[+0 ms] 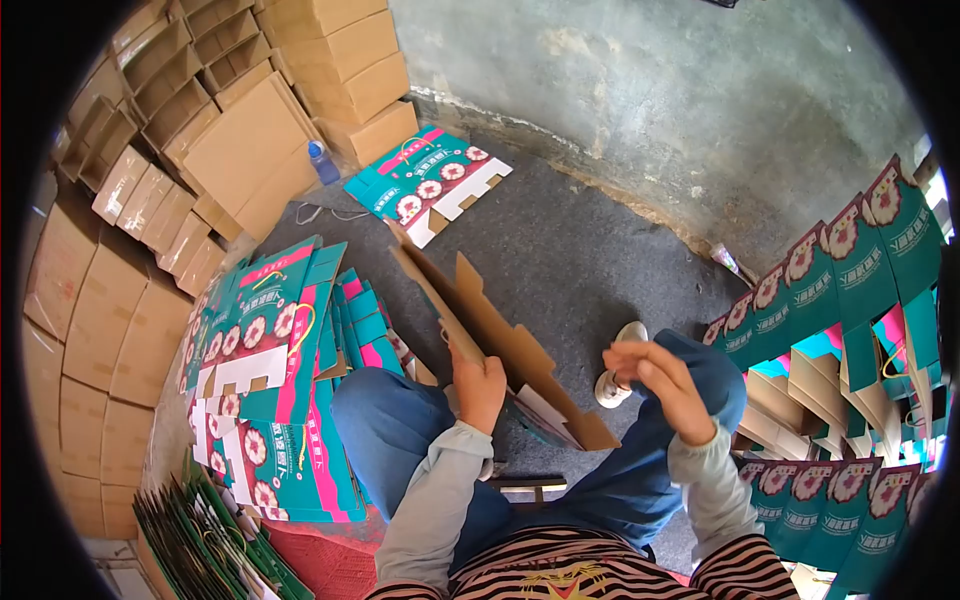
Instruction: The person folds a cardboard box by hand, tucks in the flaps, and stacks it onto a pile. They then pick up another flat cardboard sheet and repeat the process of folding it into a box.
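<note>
A partly opened cardboard gift box (500, 330) stands on edge between my knees, its plain brown inside facing up and its printed outside mostly hidden. My left hand (478, 390) grips the near side wall of this box, thumb on top and fingers out of sight behind the panel. My right hand (662, 385) is in the air above my right knee, apart from the box, fingers stretched out and holding nothing.
Flat printed cartons are stacked at my left (265, 350). One flat carton (430, 180) lies on the floor ahead, near a blue bottle (322, 162). Opened teal boxes (840, 270) stand in rows at right. Brown cartons (120, 320) line the left; a concrete wall (640, 90) rises behind.
</note>
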Action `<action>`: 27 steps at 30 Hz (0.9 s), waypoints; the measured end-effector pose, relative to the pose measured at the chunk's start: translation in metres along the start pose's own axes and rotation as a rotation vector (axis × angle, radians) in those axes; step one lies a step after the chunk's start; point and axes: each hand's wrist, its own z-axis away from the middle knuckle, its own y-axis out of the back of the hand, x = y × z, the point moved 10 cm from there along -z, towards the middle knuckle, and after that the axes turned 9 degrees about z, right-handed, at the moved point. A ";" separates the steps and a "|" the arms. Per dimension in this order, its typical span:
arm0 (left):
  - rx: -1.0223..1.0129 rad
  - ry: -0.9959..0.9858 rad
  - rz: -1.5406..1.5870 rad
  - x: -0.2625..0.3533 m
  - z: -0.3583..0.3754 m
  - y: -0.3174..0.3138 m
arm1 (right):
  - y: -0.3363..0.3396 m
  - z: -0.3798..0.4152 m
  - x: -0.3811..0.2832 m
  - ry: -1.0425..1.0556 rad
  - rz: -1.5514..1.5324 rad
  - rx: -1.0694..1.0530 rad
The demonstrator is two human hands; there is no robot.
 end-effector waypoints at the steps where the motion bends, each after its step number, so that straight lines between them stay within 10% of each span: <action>1: 0.013 -0.016 0.000 0.004 0.002 0.001 | 0.000 -0.009 -0.010 0.021 0.093 0.009; 13: -0.018 0.000 -0.171 0.006 0.003 -0.005 | -0.121 -0.150 0.046 0.073 1.222 -0.488; 18: -0.053 0.053 -0.106 0.012 0.010 0.002 | -0.066 -0.155 0.051 0.019 1.162 -0.471; 27: -0.474 0.037 -0.114 0.042 -0.017 -0.001 | 0.104 -0.119 0.027 -0.254 1.355 0.514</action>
